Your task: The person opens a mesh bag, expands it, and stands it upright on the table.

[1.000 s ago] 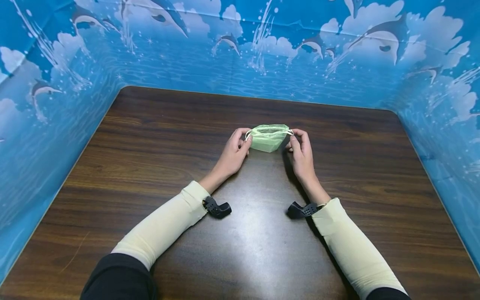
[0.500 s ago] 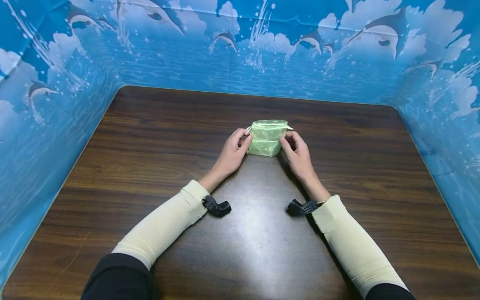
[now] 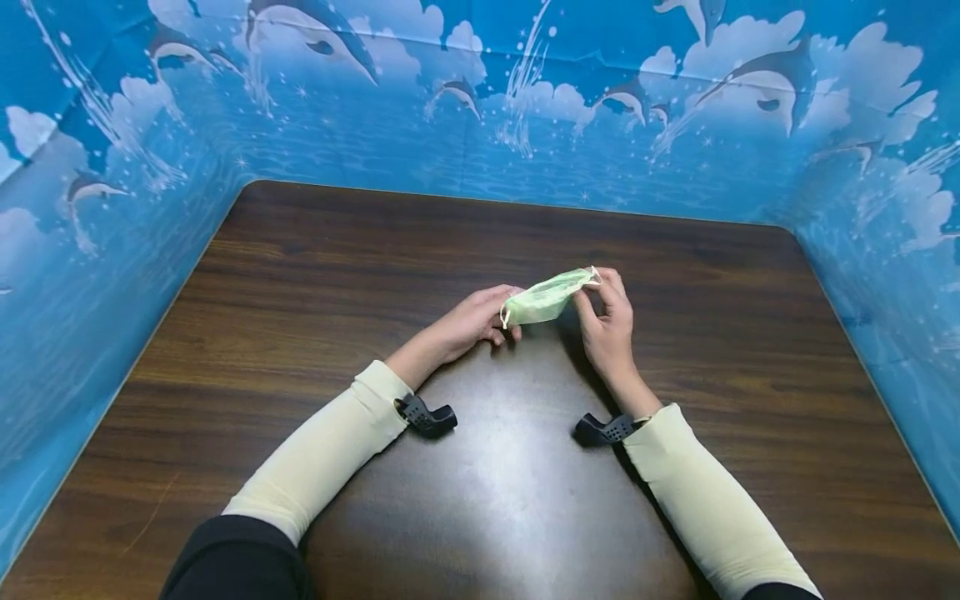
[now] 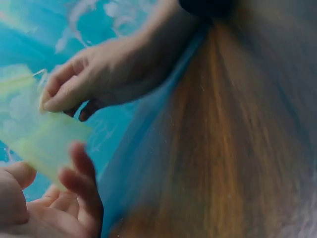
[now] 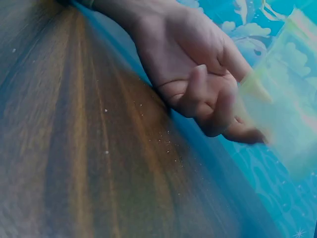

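Observation:
A small, sheer green drawstring pouch (image 3: 546,300) is held flat and tilted just above the dark wooden table (image 3: 300,333). My left hand (image 3: 507,323) pinches its lower left end with curled fingers. My right hand (image 3: 592,290) pinches its upper right end, where the pale cord shows. In the left wrist view the pouch (image 4: 42,144) sits between my left thumb and fingers (image 4: 79,171), and the right hand (image 4: 99,79) grips its top corner. The right wrist view shows the left hand (image 5: 198,79) curled beside the blurred pouch (image 5: 292,104).
Blue walls printed with dolphins (image 3: 480,108) close in the table on the left, far and right sides. Cream sleeves cover both forearms, and each wrist carries a black camera mount (image 3: 423,415).
The pouch stood upright on the table with a hand at each side. It is now lifted, flattened and tilted, left end low, and my left hand has drawn slightly nearer to me.

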Demonstrator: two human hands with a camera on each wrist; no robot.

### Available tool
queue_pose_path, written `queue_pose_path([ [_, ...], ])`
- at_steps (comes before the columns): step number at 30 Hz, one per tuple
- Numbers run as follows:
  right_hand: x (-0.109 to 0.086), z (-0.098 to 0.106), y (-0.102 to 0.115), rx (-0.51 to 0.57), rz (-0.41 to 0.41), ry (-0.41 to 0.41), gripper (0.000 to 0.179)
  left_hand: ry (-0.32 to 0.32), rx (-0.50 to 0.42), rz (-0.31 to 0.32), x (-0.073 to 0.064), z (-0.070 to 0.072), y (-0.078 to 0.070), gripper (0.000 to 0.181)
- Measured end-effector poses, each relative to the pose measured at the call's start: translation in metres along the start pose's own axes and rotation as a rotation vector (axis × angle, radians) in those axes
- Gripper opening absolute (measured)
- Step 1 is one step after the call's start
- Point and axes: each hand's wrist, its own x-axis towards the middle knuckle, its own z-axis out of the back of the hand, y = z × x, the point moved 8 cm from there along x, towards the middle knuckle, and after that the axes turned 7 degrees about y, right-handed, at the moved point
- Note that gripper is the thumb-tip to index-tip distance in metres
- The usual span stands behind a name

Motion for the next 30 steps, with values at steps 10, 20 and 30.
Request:
queue_pose_path([
  [10, -0.01, -0.027, -0.017, 0.61, -0.33, 0.359, 0.046, 0.013, -0.391, -0.07, -0.002, -0.004, 0.002, 0.032],
  [20, -0.028, -0.045, -0.015, 0.835, -0.522, 0.692, 0.028, 0.079, -0.261, -0.106, -0.002, -0.013, -0.003, 0.043],
  [30, -0.023, -0.047, -0.017, 1.193, -0.625, 0.486, 0.024, 0.096, -0.545, -0.347, -0.007, -0.022, -0.021, 0.031],
])
